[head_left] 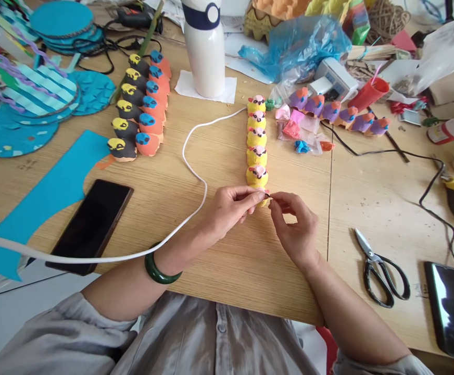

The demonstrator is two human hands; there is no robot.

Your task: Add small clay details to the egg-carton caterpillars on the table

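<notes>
A row of yellow egg-carton cups [257,138] with pink and black clay faces runs away from me down the middle of the table. At its near end, my left hand [235,205] is closed, thumb against fingers, over the last cup and hides most of it. My right hand [295,221] pinches from the other side, its fingertips almost meeting the left ones. Between the fingertips is a tiny dark piece [268,196], perhaps black clay, too small to make out well. Small bags of coloured clay [292,127] lie right of the row's far end.
Black-and-yellow cups [126,109] and orange-and-blue cups [151,121] stand left. A white cable [205,182] crosses the table near a white tumbler [204,52] and a phone [94,221]. Scissors [379,265], another phone [451,304] and purple cups [330,112] are right.
</notes>
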